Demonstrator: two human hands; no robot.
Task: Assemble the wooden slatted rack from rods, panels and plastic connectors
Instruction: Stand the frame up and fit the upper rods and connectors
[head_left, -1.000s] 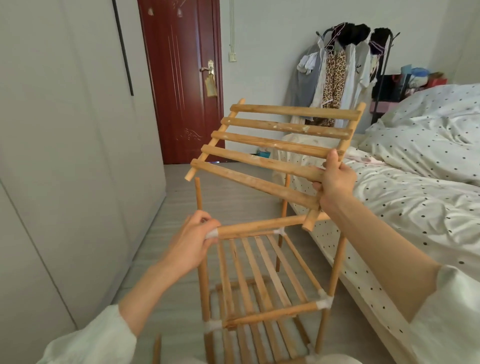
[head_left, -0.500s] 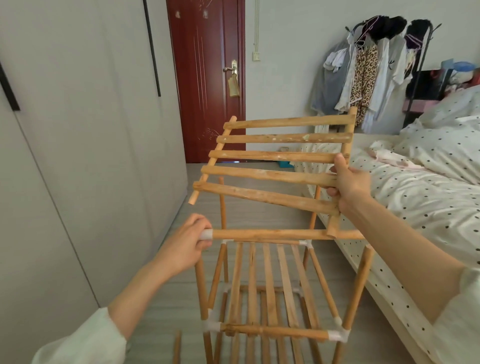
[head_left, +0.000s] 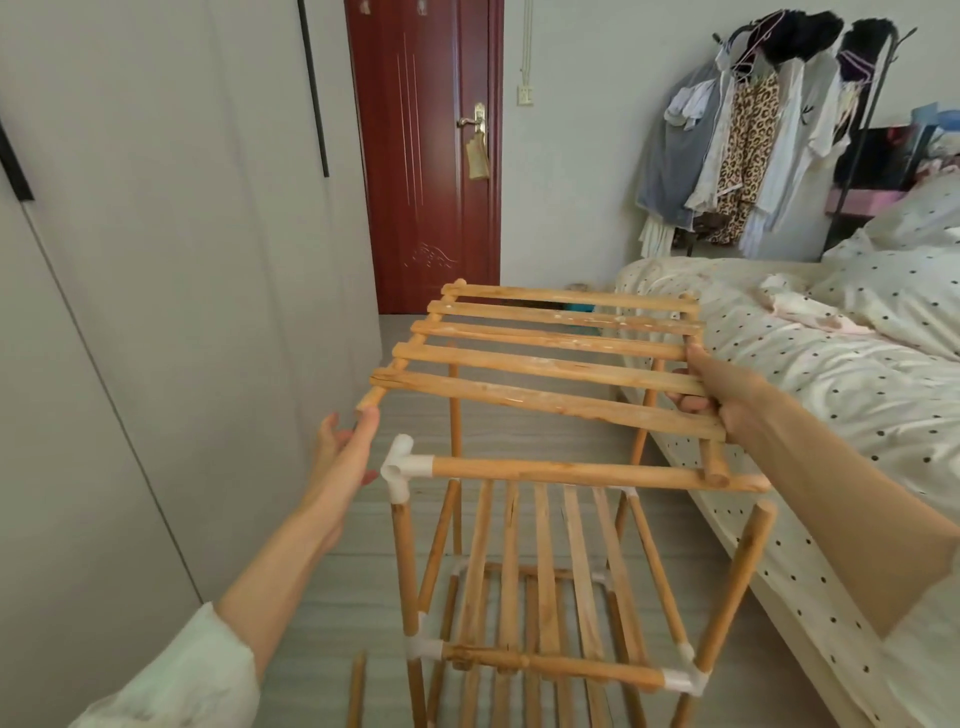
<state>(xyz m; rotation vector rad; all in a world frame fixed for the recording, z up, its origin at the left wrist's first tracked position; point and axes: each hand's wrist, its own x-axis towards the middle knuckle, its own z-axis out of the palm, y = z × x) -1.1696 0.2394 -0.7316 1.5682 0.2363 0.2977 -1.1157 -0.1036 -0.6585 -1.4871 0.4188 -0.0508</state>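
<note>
Now my right hand (head_left: 714, 397) grips the right side rail of the loose slatted panel (head_left: 540, 356), thumb on top and fingers curled underneath, holding it nearly flat above the half-built rack (head_left: 545, 582). The panel's near right rail end rests against the rack's top front rod (head_left: 587, 474), while its left rail end (head_left: 370, 397) hangs free in the air. My left hand (head_left: 345, 452) is open, fingers straight and reaching up, with the fingertips just below that free rail end; I cannot tell whether they touch it. Just right of that hand sits the white plastic connector (head_left: 402, 467) on the rack's front left post, its upper socket empty. The rack stands on the grey floor (head_left: 337, 597) between the pale wardrobe doors (head_left: 156, 260) on my left and the spotted bed (head_left: 831, 415) on my right, close against the bed's edge. A red door (head_left: 426, 156) and a rail of hanging clothes (head_left: 743, 145) stand behind. A loose rod (head_left: 356, 691) stands beside the rack's foot.
</note>
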